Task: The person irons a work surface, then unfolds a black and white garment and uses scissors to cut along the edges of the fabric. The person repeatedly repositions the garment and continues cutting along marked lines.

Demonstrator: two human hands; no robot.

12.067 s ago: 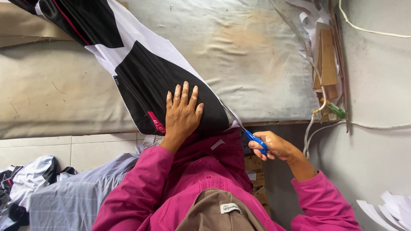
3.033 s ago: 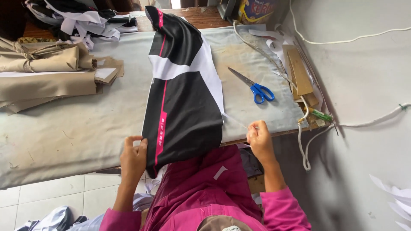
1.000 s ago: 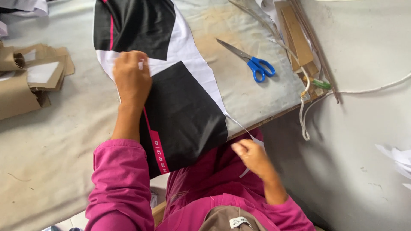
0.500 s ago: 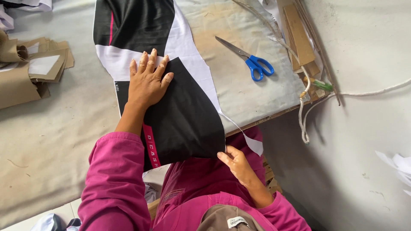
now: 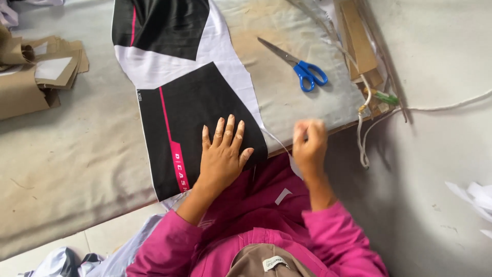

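A black and white fabric panel [image 5: 189,97] with a pink stripe lies along the grey table [image 5: 72,154], its near end hanging over the table's front edge. My left hand [image 5: 221,154] lies flat on the panel's black part near that edge, fingers spread. My right hand [image 5: 309,141] is blurred, raised at the table's front edge to the right of the panel, its fingers closed on a thin white strip [image 5: 279,143] that trails from the panel's right edge. Blue-handled scissors [image 5: 300,64] lie on the table beyond my right hand.
Brown paper patterns [image 5: 31,77] are stacked at the table's left. Cardboard strips [image 5: 361,41] and a white cord [image 5: 366,138] sit at the right end. Loose cloth [image 5: 66,261] lies on the floor at the lower left; white scraps [image 5: 476,197] lie at the right.
My left hand has slid down the panel toward the front edge. My right hand has risen from my lap to the table edge with the white strip.
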